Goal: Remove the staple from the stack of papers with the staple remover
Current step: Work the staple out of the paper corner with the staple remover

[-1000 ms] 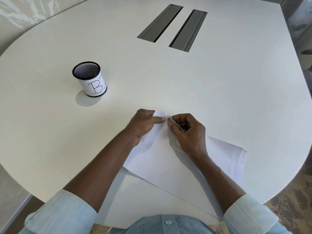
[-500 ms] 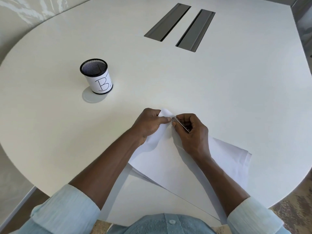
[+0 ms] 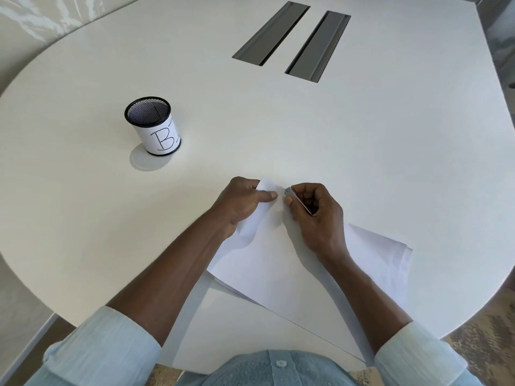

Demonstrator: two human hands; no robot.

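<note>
The only writing in view is on the black mesh pen cup (image 3: 152, 126), at about ten o'clock from the hands: a white paper label (image 3: 163, 137) wraps its side and bears a large hand-drawn "B", with a further stroke just to the right of it that curves out of sight. The cup stands upright and well apart from everything else on a smooth white desk (image 3: 362, 135) with a rounded edge. Two long grey recessed slots (image 3: 271, 33) (image 3: 317, 45) lie side by side toward twelve o'clock. The stack of papers (image 3: 278, 260) lies near the desk's six o'clock edge, turned so that one corner points to twelve o'clock; its nearest part overhangs the edge toward the person. The left hand (image 3: 242, 201) pinches that far corner, thumb on top and fingers curled beneath, lifting it slightly off the desk. The right hand (image 3: 315, 215) is curled round a slim metal staple remover (image 3: 296, 200), whose tip points to nine o'clock and meets the paper just beside the left thumb; the staple itself is too small to make out. Both forearms show pale blue sleeves (image 3: 103, 349) rolled back. Beyond the desk, a mottled beige and grey carpet (image 3: 487, 330) shows at four o'clock and a pale marbled surface (image 3: 41, 18) at eleven o'clock.
</note>
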